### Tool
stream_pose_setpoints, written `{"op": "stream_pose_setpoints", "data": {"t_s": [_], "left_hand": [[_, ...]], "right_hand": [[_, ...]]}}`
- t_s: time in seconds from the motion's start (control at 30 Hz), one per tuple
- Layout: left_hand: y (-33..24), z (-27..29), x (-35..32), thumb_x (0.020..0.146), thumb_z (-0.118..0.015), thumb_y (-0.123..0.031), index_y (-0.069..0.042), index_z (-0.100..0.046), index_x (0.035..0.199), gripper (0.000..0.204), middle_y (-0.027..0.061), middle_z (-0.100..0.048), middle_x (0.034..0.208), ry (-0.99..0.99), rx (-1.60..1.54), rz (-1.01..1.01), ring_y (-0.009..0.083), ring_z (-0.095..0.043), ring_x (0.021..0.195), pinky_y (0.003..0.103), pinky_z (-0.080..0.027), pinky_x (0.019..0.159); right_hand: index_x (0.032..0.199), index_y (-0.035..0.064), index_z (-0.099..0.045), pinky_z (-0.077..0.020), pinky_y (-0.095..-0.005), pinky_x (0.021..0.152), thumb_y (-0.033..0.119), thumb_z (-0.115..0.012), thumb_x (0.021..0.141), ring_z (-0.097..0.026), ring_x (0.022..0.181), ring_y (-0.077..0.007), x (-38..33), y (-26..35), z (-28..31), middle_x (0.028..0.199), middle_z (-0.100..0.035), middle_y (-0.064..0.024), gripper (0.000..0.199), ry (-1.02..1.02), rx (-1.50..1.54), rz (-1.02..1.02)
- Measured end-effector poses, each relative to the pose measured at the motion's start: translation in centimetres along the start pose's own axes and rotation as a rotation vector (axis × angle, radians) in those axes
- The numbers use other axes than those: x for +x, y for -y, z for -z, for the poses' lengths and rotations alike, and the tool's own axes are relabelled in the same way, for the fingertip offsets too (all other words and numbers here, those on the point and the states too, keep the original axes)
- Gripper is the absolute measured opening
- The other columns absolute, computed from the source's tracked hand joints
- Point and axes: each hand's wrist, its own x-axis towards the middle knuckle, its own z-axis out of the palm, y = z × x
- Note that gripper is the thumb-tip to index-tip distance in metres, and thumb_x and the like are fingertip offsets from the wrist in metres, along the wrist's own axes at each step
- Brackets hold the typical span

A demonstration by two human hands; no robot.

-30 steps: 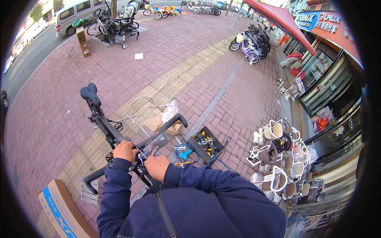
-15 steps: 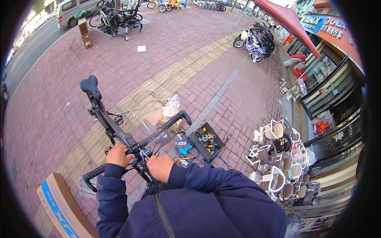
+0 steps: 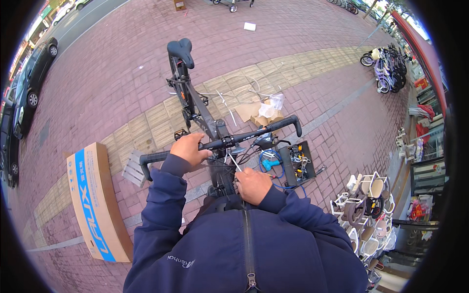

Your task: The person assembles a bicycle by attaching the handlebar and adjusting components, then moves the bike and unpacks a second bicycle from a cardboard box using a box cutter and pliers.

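Left hand clenched round the handlebar left of the stem, apparently steadying the bike. Right hand closed on a thin pale tool, kind not discernible, tip angled up toward the stem and the cables below it; grip low on the shaft, seemingly for fine control. Handlebar black, flat, running from the lower-left grip up to the right-hand grip; brake lever just beneath its right half. Frame dark, stretching away from the stem to the saddle at the far end; pedal beside the frame. Open toolbox on the paving just right of the bar, blue cable touching its near side, probably kept within arm's reach. Torn cardboard and plastic wrap beyond the bar's right end, thin rods scattered near. Long carton flat at left. Surface: red brick pavement with a yellow tactile strip. Surroundings: street, parked cars at left edge, child bikes and stacked seats at right.
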Motion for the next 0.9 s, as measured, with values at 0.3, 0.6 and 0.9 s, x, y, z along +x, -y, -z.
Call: {"op": "stream_pose_setpoints", "data": {"t_s": [0.3, 0.6, 0.9], "left_hand": [[0.7, -0.4, -0.9, 0.074, -0.077, -0.030, -0.003, -0.067, 0.109, 0.046, 0.0199, -0.070, 0.089, -0.007, -0.102, 0.012, 0.0367, -0.068, 0.086, 0.042, -0.054, 0.080], [0.6, -0.5, -0.9, 0.074, -0.076, -0.032, -0.007, -0.068, 0.106, 0.041, 0.0168, -0.070, 0.090, -0.012, -0.061, 0.042, 0.0355, -0.067, 0.088, 0.043, -0.053, 0.080], [0.5, -0.3, -0.9, 0.073, -0.077, -0.031, -0.008, -0.070, 0.101, 0.037, 0.0159, -0.070, 0.090, -0.008, -0.063, 0.038, 0.0348, -0.067, 0.087, 0.043, -0.053, 0.079]], "right_hand": [[0.093, 0.0076, -0.061, -0.0512, -0.0489, 0.062, 0.022, -0.064, 0.086, -0.064, 0.073, -0.0360, 0.3, 0.3, -0.8, 0.083, -0.061, -0.0139, 0.016, -0.014, -0.003, -0.036], [0.088, 0.0061, -0.059, -0.0514, -0.0506, 0.063, 0.018, -0.059, 0.086, -0.065, 0.073, -0.0376, 1.8, -0.3, -2.0, 0.085, -0.060, -0.0163, 0.012, -0.021, -0.033, -0.025], [0.098, 0.0093, -0.064, -0.0523, -0.0488, 0.067, 0.015, -0.056, 0.084, -0.066, 0.078, -0.0364, 1.8, 0.4, -3.9, 0.088, -0.063, -0.0144, 0.017, 0.007, -0.032, -0.063]]}}
